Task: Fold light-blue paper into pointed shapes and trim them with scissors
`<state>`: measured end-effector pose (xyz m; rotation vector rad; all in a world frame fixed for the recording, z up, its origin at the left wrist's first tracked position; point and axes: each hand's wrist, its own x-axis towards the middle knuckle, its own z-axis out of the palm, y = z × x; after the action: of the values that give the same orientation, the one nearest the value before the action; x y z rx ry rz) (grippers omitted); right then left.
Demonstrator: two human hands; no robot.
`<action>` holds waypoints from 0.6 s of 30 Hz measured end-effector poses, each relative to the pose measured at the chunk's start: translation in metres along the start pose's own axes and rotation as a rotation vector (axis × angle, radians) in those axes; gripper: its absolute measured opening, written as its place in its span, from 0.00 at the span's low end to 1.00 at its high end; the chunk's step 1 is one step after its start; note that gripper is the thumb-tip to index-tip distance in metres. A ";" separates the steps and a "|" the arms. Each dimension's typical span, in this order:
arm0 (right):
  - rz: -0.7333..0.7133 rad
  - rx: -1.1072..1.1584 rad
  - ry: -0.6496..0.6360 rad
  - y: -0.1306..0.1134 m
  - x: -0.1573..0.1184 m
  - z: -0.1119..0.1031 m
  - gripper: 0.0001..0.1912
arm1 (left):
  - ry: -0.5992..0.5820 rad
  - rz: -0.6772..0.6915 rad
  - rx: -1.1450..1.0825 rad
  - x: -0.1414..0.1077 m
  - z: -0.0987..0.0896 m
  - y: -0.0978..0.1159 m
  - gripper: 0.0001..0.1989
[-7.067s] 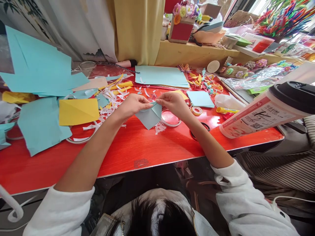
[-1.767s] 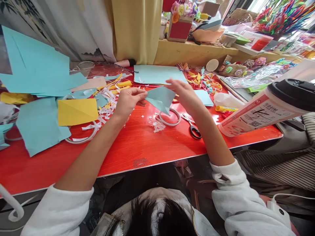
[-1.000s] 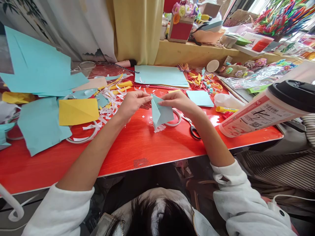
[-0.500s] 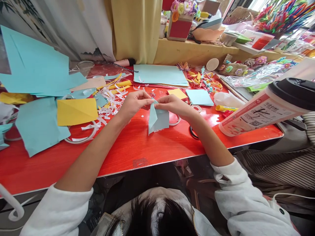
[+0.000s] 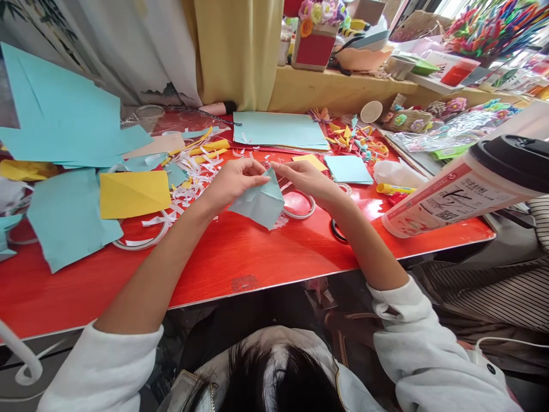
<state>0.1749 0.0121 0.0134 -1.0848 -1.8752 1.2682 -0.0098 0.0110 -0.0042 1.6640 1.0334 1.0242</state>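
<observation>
My left hand (image 5: pixel 243 178) pinches a light blue sheet of folded paper (image 5: pixel 261 205) by its upper edge, thumb in front. Creases run across the sheet, which hangs tilted over the red table with its corner pointing down. At the paper's top corner, the fingertips of my right hand (image 5: pixel 303 179) are closed together; its thumb is mostly hidden. A roll of tape (image 5: pixel 312 212) lies just below my right hand. Close by, behind that hand, are a yellow paper square (image 5: pixel 309 161) and a stack of light blue squares (image 5: pixel 349 170).
White and yellow paper scraps (image 5: pixel 199 174) litter the red table (image 5: pixel 206 269) left of my hands. Creased yellow paper (image 5: pixel 135 194) and blue sheets (image 5: pixel 71 220) lie further left. A tall cup with a black lid (image 5: pixel 454 189) stands right. Black scissor handles (image 5: pixel 337 230) show beside my right forearm.
The blue paper has turned, its body swinging left and its creased face now showing. My right fingers have straightened and shifted to its top corner, while my left hand keeps hold.
</observation>
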 end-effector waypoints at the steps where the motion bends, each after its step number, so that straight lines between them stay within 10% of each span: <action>1: -0.007 0.005 0.000 0.000 0.000 0.000 0.20 | -0.024 -0.004 0.018 0.000 0.000 0.000 0.08; 13: 0.045 0.119 0.048 0.000 0.000 -0.007 0.10 | -0.077 0.002 0.123 0.004 -0.006 -0.007 0.10; 18: 0.105 0.246 0.168 0.007 0.003 -0.008 0.09 | 0.223 0.331 0.582 -0.002 0.002 -0.004 0.09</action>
<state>0.1823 0.0191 0.0097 -1.1304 -1.5119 1.3795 -0.0096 0.0098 -0.0083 2.2884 1.3177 1.2169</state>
